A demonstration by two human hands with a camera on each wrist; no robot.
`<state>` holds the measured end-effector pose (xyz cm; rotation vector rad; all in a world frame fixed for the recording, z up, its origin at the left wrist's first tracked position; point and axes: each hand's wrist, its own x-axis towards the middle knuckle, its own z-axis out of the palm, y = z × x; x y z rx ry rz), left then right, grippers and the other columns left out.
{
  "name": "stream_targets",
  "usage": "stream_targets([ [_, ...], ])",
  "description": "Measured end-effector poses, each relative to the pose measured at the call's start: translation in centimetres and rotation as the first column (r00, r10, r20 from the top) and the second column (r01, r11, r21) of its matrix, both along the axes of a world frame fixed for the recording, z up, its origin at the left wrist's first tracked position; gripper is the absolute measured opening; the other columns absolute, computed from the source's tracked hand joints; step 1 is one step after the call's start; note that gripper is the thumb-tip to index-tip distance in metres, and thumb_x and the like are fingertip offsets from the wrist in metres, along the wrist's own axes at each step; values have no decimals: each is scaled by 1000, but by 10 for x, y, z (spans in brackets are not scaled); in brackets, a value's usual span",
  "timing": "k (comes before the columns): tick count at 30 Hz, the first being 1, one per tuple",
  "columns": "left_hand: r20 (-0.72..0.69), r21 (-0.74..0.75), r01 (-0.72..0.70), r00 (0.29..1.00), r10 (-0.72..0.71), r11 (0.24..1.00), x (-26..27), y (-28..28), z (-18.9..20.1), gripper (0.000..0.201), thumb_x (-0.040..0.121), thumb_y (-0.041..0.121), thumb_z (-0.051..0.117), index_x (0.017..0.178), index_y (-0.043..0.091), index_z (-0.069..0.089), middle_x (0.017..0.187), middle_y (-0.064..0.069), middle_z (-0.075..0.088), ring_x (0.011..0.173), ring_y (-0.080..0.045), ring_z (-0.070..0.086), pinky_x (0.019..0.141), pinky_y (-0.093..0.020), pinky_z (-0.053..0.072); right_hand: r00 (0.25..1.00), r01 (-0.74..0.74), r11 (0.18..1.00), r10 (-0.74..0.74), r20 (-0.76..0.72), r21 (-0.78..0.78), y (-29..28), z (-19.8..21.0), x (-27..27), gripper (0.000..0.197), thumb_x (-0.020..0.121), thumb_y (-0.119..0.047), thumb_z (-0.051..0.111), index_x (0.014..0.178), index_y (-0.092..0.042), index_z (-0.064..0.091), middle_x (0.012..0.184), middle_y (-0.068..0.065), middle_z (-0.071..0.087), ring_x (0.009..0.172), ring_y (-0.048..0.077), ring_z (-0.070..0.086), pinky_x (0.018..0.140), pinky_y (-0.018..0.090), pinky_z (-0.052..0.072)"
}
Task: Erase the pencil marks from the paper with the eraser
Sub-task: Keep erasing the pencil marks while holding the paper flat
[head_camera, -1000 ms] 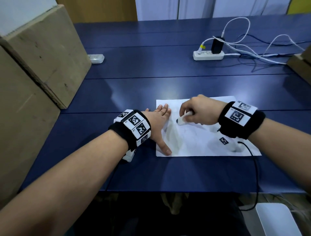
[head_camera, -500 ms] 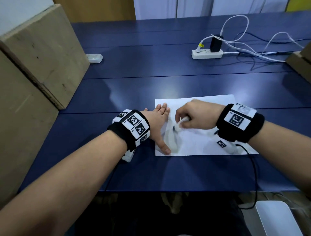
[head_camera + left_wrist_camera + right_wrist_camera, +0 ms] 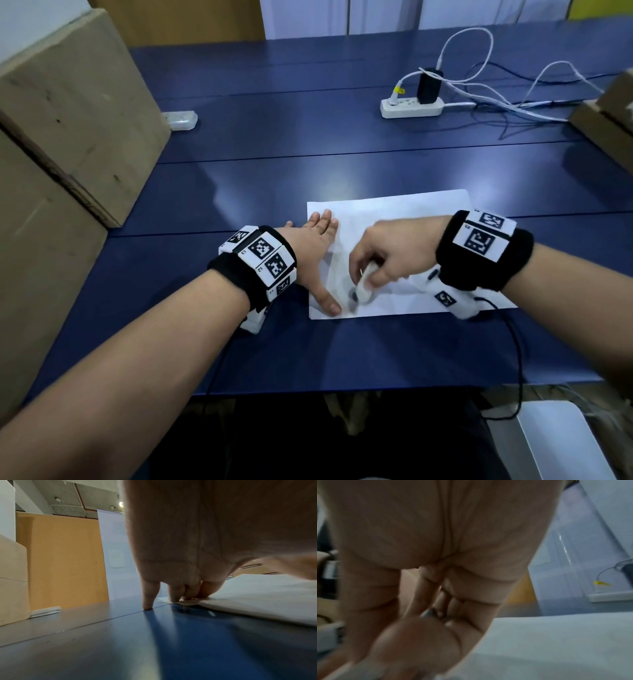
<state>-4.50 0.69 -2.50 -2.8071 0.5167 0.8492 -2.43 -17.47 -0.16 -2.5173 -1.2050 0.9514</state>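
Observation:
A white sheet of paper [image 3: 404, 212] lies on the blue table [image 3: 308, 164]. My left hand [image 3: 317, 253] lies flat with straight fingers pressing on the sheet's left edge, its thumb near the front corner. In the left wrist view the left hand's fingertips [image 3: 175, 599] press on the paper [image 3: 257, 599], and one fingertip touches the table. My right hand [image 3: 387, 257] grips a white eraser [image 3: 363, 286] with a dark tip, held down on the paper near its front left part. The right wrist view is blurred; curled fingers [image 3: 426, 601] cover most of the eraser.
Large cardboard boxes [image 3: 68, 102] stand at the left, another box [image 3: 606, 116] at the right. A white power strip [image 3: 411, 108] with a black charger and white cables lies at the back. A small white object [image 3: 180, 120] sits by the left boxes.
My right hand has slid the eraser toward me and left, from the sheet's upper middle to near its front edge. The left hand has stayed pressing on the paper.

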Motion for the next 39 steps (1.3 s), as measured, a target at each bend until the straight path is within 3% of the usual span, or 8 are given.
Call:
stream_targets([
  [6,3,-10,2,1000,-2,1000,0,1,0,160,46,83,73,151,11,-24,160,-3,-26,149,-17,-17,120,-55,10,977,150,988,-155,149,44,0,-2,20,14,86,-28,69,99,-25,69,75,6,71,55,19,66,50,18,50],
  [9,0,-15,3,1000,-3,1000,0,1,1,159,47,82,73,151,11,-24,160,-3,-26,149,-16,-18,120,-55,9,936,207,974,-224,272,92,-3,-3,24,14,88,-27,65,101,-22,68,76,-4,65,61,2,56,62,24,44],
  [15,-4,-3,-4,1000,4,1000,0,1,-1,159,46,84,72,151,13,-24,160,-3,-27,149,-17,-18,121,-53,8,1000,-17,1000,16,-26,-21,-2,-3,-4,18,79,-32,71,97,-29,71,72,4,70,62,20,63,63,30,54],
  [21,1,-4,4,1000,-4,1000,-1,1,1,157,49,82,73,151,12,-24,160,-3,-26,149,-16,-18,120,-55,8,934,263,961,-277,225,89,-4,-7,26,14,86,-26,65,99,-22,67,77,2,71,62,23,68,53,23,49],
  [24,2,-3,5,1000,-4,1000,-1,1,1,158,48,82,73,151,12,-23,160,-4,-26,149,-17,-18,120,-55,8,954,149,986,-162,253,70,-6,-9,20,17,83,-27,66,100,-24,69,84,-3,69,75,18,60,69,27,48],
  [28,-2,6,-1,1000,1,1000,1,1,-1,159,47,84,72,151,12,-24,160,-4,-27,149,-19,-17,120,-55,8,999,-42,999,41,-18,-29,-3,-5,-2,20,76,-32,71,96,-28,71,75,3,72,68,22,65,68,29,53],
  [35,0,-10,4,1000,-4,1000,-1,1,2,158,48,81,74,152,12,-23,160,-3,-26,149,-18,-18,120,-56,8,914,275,956,-292,282,102,-4,-7,32,15,87,-27,62,99,-21,67,70,-1,68,57,18,67,60,29,55],
  [39,4,-11,1,1000,-1,1000,0,1,0,160,46,84,73,152,12,-23,160,-4,-27,149,-18,-17,120,-55,8,988,66,997,-70,138,34,-3,-3,11,16,82,-27,69,98,-24,70,72,-3,67,60,14,59,64,25,48],
])
